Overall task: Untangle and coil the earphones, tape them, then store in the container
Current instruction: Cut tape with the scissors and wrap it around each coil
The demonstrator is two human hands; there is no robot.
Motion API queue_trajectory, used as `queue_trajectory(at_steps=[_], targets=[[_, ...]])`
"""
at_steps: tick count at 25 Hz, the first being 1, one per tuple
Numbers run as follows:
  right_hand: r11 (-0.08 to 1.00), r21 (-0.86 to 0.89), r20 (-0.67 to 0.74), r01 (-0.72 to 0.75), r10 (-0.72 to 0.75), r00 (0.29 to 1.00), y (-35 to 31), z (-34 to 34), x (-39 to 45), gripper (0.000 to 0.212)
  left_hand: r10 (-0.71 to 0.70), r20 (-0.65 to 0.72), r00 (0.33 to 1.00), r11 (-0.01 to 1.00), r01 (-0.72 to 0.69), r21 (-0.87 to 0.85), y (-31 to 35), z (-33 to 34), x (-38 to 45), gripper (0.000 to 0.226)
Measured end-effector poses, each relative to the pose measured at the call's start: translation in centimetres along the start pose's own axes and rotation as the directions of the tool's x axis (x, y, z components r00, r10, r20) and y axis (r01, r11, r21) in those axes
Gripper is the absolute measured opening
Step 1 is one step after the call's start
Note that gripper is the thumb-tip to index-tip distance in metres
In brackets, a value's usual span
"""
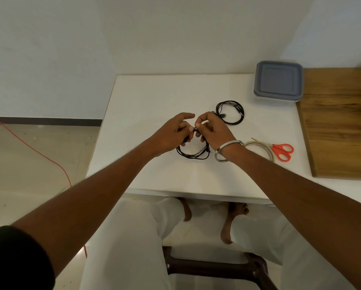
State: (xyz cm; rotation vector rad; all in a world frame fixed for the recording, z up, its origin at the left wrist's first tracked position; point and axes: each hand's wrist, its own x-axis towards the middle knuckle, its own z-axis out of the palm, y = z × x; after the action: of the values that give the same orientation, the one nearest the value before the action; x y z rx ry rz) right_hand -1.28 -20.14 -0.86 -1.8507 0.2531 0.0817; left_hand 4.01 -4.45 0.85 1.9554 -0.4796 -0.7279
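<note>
1. The white bench (146, 97) carries everything, with a wooden board (338, 122) lying along its right edge.
2. A container (278, 81) with a grey lid on sits at the far right corner of the bench, just beside the board.
3. The left hand (171, 135) and the right hand (214, 130) meet over the middle of the bench; the fingers (198, 124) of both are curled and pinch the top of a black earphone coil (193, 154), whose lower loop hangs to the bench.
4. A second coiled earphone (230, 112) lies flat between the hands and the container.
5. A tape roll (261, 150) lies near the right wrist, touching red-handled scissors (282, 150) beside the board.
</note>
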Motion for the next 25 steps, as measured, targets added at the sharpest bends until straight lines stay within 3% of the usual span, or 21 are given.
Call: queue_trajectory(at_steps=[6,13,18,25], targets=[[0.999,-0.034,-0.054,0.038,-0.04,0.998,-0.2,0.0,-0.2,0.023,0.013,0.005,1.0,1.0,-0.013,0.001,-0.3,-0.1,-0.1,0.041],[0.99,-0.121,-0.028,0.077,-0.081,0.996,-0.2,-0.2,-0.2,0.005,-0.001,-0.003,1.0,1.0,0.001,0.012,-0.4,-0.2,-0.3,0.037],[0.971,-0.221,0.014,0.092,-0.091,0.996,-0.1,-0.3,0.3,0.017,0.019,-0.015,1.0,0.999,-0.018,0.041,-0.7,-0.4,-0.2,0.031],[0.942,-0.316,0.128,0.11,-0.073,0.989,-0.2,-1.0,0.4,0.016,0.106,-0.026,0.994,0.982,-0.101,0.159,-1.2,-0.5,-0.3,0.018]])
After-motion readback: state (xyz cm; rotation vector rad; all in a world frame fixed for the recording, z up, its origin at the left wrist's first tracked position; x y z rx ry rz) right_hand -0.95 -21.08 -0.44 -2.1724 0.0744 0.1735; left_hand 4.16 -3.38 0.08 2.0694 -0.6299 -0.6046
